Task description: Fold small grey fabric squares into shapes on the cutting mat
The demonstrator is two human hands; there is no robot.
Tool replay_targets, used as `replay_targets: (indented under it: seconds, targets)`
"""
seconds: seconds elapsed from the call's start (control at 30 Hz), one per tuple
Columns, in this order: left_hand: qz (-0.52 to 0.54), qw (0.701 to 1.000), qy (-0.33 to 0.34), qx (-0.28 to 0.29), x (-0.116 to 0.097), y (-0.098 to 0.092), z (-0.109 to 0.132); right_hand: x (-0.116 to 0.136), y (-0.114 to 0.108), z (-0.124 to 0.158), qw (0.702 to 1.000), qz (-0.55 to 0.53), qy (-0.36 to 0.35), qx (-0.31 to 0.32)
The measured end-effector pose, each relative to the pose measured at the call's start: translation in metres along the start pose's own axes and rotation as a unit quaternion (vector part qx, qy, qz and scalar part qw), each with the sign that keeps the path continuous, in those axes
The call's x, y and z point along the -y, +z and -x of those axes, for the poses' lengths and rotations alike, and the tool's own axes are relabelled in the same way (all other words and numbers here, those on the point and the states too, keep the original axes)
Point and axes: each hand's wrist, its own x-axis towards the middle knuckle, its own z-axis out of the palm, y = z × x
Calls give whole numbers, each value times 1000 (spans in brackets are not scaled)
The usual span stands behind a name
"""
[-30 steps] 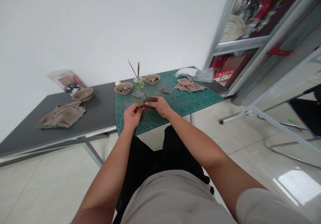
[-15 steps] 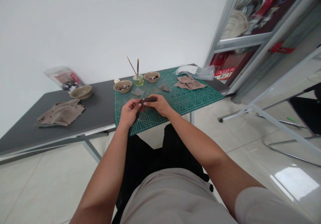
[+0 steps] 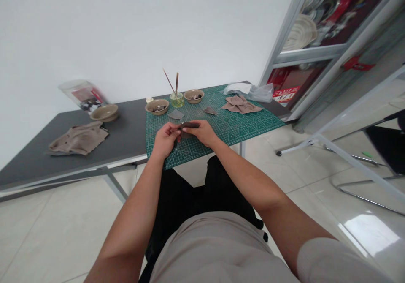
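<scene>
While a dark brown piece is gripped between thumb and fingers by the right hand, its left end is met by the bent fingers of the left hand; whether anything is pinched by these cannot be told. The piece is held over the near part of the green cutting mat, its long axis turned roughly side to side, its right part covered by the nearer, right hand.
</scene>
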Motion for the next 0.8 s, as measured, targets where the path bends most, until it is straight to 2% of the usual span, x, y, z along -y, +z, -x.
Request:
replay_targets:
  seconds: [0.13, 0.27, 0.37, 0.53, 0.67, 0.8]
  targets:
    - [33, 999, -22, 8, -3, 2, 1, 0, -1, 1, 1000, 11, 6, 8]
    - [42, 999, -24, 10, -3, 3, 1, 1, 0, 3, 1000, 21, 6, -8]
    - [14, 999, -22, 25, -1, 3, 0, 1, 1, 3, 999, 2, 7, -31]
    - [-14, 1000, -16, 15, 2, 1, -1, 0, 2, 3, 1000, -2, 9, -17]
    - [-45, 999, -9, 24, 2, 3, 1, 0, 4, 3, 999, -22, 17, -36]
    - [-73, 997, 9, -7, 1, 6, 4, 2, 4, 4, 999, -27, 14, -26]
